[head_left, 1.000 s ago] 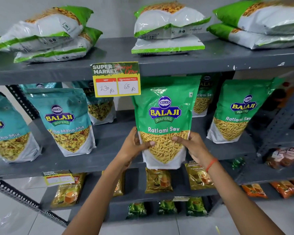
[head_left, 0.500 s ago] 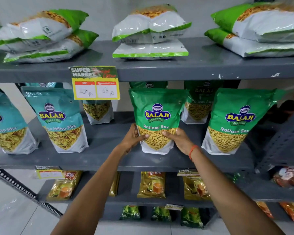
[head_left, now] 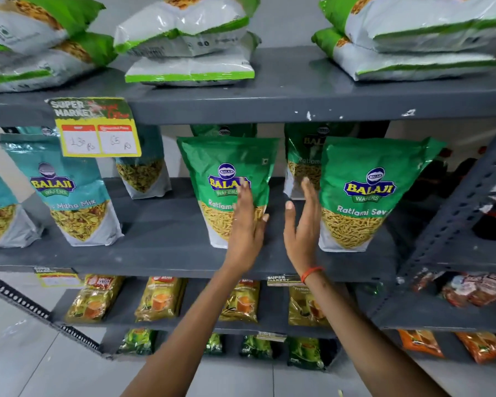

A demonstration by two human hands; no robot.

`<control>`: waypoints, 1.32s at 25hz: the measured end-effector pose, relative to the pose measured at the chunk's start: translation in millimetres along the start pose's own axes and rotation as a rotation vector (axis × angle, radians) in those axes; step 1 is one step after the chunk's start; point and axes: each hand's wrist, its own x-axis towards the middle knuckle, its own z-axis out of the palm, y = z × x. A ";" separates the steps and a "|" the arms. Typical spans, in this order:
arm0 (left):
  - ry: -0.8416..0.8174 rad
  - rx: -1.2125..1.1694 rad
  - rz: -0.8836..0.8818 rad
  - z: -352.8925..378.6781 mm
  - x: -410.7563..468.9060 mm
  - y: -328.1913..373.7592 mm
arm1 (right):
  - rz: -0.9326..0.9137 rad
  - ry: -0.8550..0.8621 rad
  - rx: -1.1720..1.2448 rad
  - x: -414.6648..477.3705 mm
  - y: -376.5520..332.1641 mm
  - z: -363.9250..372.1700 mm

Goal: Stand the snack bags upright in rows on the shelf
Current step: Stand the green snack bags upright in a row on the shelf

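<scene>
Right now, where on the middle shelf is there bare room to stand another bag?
The widest bare patch of the middle shelf lies between the teal Mitha Mix bag and the green Ratlami Sev bag. The gap between the two front green bags is narrow, with both hands there.

Two bags point(head_left: 226, 179) point(head_left: 375, 190) stand side by side on the shelf point(head_left: 166, 233), others point(head_left: 302, 156) behind

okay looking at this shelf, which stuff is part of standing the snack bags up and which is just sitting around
Job: green Ratlami Sev bag, its neighbour, teal Mitha Mix bags, middle shelf, both hands.

Not: price tag, tea packets, flat bags up top.
</scene>
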 end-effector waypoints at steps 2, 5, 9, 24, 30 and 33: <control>-0.078 -0.108 -0.017 32.6 0.0 7.9 | -0.022 0.030 -0.071 -9.0 14.0 -18.4; -0.206 -0.274 -0.168 78.6 4.4 9.1 | 0.061 0.126 -0.135 -22.2 45.6 -50.4; -0.415 -0.306 -0.351 120.4 29.8 -9.1 | 0.465 0.166 0.020 -25.7 87.7 -82.9; -0.531 -0.366 -0.430 89.5 24.4 -65.2 | 0.614 -0.186 0.152 -18.2 111.2 -87.2; -0.539 -0.385 -0.442 87.2 22.6 -64.8 | 0.634 -0.195 0.161 -19.3 107.5 -89.3; -0.542 -0.416 -0.447 87.9 21.4 -62.7 | 0.628 -0.211 0.121 -24.9 108.3 -86.9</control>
